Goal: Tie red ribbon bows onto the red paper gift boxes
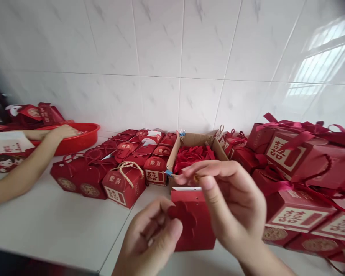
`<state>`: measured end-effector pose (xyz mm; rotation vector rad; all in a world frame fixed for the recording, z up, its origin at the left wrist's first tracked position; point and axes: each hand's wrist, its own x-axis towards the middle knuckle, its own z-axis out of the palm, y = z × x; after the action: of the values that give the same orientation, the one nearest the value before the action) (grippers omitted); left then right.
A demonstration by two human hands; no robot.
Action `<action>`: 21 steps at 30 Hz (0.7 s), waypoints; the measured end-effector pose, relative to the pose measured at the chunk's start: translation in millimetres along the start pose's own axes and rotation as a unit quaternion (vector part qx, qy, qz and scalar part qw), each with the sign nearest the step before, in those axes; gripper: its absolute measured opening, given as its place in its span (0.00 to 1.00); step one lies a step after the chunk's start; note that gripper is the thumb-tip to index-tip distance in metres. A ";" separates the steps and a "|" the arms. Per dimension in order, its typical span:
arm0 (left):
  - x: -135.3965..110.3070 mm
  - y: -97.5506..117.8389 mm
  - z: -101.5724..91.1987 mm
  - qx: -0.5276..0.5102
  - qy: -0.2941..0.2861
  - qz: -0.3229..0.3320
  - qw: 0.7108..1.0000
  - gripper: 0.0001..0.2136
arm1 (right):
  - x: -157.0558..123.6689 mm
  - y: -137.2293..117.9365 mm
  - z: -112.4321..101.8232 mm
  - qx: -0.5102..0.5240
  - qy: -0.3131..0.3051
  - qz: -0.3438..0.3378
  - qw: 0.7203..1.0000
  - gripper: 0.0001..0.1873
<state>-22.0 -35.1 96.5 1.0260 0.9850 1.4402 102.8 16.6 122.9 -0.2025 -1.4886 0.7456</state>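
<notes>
An open red paper gift box stands upright on the table in front of me, its white inner edge showing at the top. My left hand is closed at the box's left side, pinching a red scalloped paper flap between thumb and fingers. Over the box's upper right, my right hand has its thumb and fingertips round a small golden-brown item. What that item is cannot be made out. Behind the box, a cardboard carton holds a heap of red ribbon-like pieces.
Closed red gift boxes stand in rows on the left, and larger ribboned ones are stacked on the right. A red plastic basin is at the far left, with another person's arm reaching into it. White tiles back the table.
</notes>
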 end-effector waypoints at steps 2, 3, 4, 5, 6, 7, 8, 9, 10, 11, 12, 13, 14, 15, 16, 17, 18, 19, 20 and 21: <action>4.5 -0.6 -0.4 0.039 0.087 0.089 0.991 0.15 | 3.3 -3.0 -4.2 0.005 0.015 0.046 0.999 0.10; 6.8 -1.7 -0.3 0.062 0.117 0.128 0.983 0.15 | 5.1 -3.9 -5.9 0.001 0.016 0.066 0.998 0.10; 8.9 -3.0 -0.2 0.081 0.140 0.157 0.974 0.13 | 6.8 -4.4 -7.2 -0.007 0.013 0.083 0.996 0.08; 10.7 -4.3 -0.1 0.092 0.159 0.173 0.968 0.11 | 8.3 -4.4 -8.2 -0.015 0.002 0.097 0.995 0.07; 12.2 -5.4 -0.2 0.096 0.175 0.182 0.963 0.09 | 9.4 -3.8 -8.8 -0.024 -0.017 0.107 0.994 0.06; 13.2 -6.3 -0.4 0.092 0.190 0.186 0.960 0.07 | 10.1 -2.9 -9.1 -0.035 -0.040 0.113 0.992 0.06; 14.0 -6.9 -0.8 0.080 0.200 0.188 0.958 0.06 | 10.5 -1.7 -9.1 -0.048 -0.065 0.115 0.990 0.06; 14.4 -7.3 -1.3 0.064 0.204 0.187 0.959 0.06 | 10.6 -0.3 -8.9 -0.060 -0.090 0.114 0.988 0.06; 14.6 -7.5 -2.1 0.043 0.199 0.185 0.961 0.06 | 10.5 1.0 -8.5 -0.071 -0.111 0.111 0.985 0.06; 14.6 -7.6 -2.9 0.022 0.189 0.183 0.965 0.06 | 10.2 2.2 -8.0 -0.079 -0.125 0.108 0.983 0.06; 14.6 -7.6 -3.8 0.004 0.176 0.182 0.967 0.06 | 9.8 3.2 -7.5 -0.085 -0.131 0.107 0.982 0.06; 14.5 -7.6 -4.5 -0.009 0.165 0.182 0.969 0.07 | 9.5 4.0 -7.0 -0.089 -0.132 0.108 0.981 0.06; 14.3 -7.5 -5.0 -0.015 0.158 0.181 0.971 0.08 | 9.1 4.5 -6.6 -0.091 -0.132 0.112 0.981 0.06; 14.1 -7.4 -5.2 -0.017 0.155 0.177 0.972 0.08 | 8.8 4.9 -6.3 -0.091 -0.130 0.117 0.980 0.06; 13.8 -7.4 -5.1 -0.016 0.155 0.171 0.973 0.08 | 8.6 5.1 -6.2 -0.090 -0.128 0.123 0.980 0.07; 13.5 -7.3 -4.8 -0.016 0.158 0.164 0.974 0.07 | 8.5 5.2 -6.2 -0.087 -0.128 0.129 0.979 0.08; 13.3 -7.2 -4.4 -0.018 0.163 0.159 0.974 0.07 | 8.3 5.4 -6.5 -0.084 -0.130 0.133 0.979 0.09; 13.2 -7.3 -4.3 -0.018 0.170 0.157 0.973 0.10 | 8.1 5.6 -7.0 -0.083 -0.135 0.136 0.978 0.10; 13.2 -7.5 -4.7 -0.014 0.179 0.159 0.971 0.15 | 7.8 5.9 -7.6 -0.083 -0.140 0.135 0.977 0.10; 13.4 -8.1 -5.8 -0.004 0.184 0.166 0.969 0.19 | 7.3 6.4 -8.4 -0.085 -0.145 0.135 0.977 0.11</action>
<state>-26.1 -21.2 88.2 0.9680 1.1027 1.9619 108.0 28.3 124.4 -0.4475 -1.8271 0.8935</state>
